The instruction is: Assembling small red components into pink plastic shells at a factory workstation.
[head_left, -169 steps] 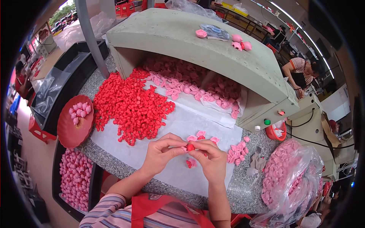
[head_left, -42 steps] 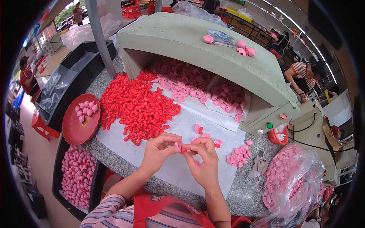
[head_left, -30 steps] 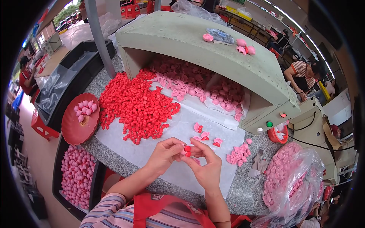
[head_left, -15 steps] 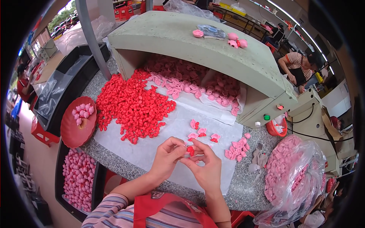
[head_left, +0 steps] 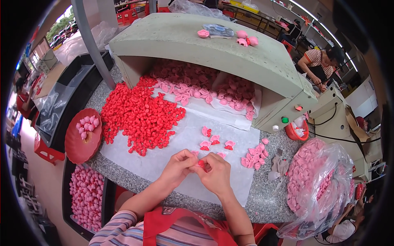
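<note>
Low over the white sheet (head_left: 230,180), my left hand (head_left: 179,167) and my right hand (head_left: 215,172) meet at the fingertips. Both are closed in a pinch around a small red rubbery-looking piece (head_left: 201,163); the fingers hide most of it. Just beyond lie several small pink cup-shaped pieces with red parts attached, among them one joined pair (head_left: 205,145). Two pink bits peek out behind my fingers. A big heap of red pieces (head_left: 139,119) spreads to the left. Plain pink pieces (head_left: 255,156) are grouped on the right.
A grey-green arched machine housing (head_left: 205,41) spans the back, pink pieces inside its opening. At left are a red dish (head_left: 74,143) of pink balls and a black crate (head_left: 107,201). A plastic bag (head_left: 328,180) of pink pieces and a small red basket (head_left: 292,132) stand right.
My hands have drawn closer together, the right fingers curling in around the red piece, which shows less now. The view has shifted slightly.
</note>
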Available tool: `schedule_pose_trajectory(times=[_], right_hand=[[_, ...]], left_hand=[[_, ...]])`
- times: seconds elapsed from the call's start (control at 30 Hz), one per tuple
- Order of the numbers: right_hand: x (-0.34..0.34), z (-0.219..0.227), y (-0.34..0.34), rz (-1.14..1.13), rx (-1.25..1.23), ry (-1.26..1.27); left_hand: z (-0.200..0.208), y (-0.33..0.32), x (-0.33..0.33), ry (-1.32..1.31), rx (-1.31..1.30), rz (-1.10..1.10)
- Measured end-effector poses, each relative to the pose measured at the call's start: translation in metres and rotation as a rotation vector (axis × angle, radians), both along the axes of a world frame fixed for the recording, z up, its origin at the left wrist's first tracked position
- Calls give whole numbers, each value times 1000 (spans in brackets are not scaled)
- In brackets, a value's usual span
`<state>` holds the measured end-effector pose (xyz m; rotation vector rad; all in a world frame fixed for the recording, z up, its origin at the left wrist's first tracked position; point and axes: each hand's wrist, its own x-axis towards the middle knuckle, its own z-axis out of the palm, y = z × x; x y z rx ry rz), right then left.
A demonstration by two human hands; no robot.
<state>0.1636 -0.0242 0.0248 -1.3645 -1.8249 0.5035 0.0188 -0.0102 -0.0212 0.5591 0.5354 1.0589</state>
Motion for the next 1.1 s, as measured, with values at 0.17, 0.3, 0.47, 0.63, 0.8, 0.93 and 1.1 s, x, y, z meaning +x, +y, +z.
schedule_pose_trajectory(times=[0.17, 0.3, 0.47, 0.63, 0.8, 0.93, 1.1], right_hand=[[6, 1, 2, -8, -251, 34], [4, 1, 5, -37, -213, 137], [3, -6, 2, 2, -166, 88], [7, -26, -6, -85, -16, 100], [34, -32, -2, -216, 4, 151], [47, -53, 9, -357, -48, -23], [45, -66, 13, -333, -61, 21]], left_hand=[[2, 5, 4, -183, -277, -116], [-1, 4, 5, -189, -244, -111], [-8, 1, 3, -124, -82, -84], [-5, 3, 16, 69, -87, -13], [0, 52, 46, 605, 288, -169], [0, 165, 88, 1170, 863, 441], [-21, 229, 127, 1627, 926, 387]])
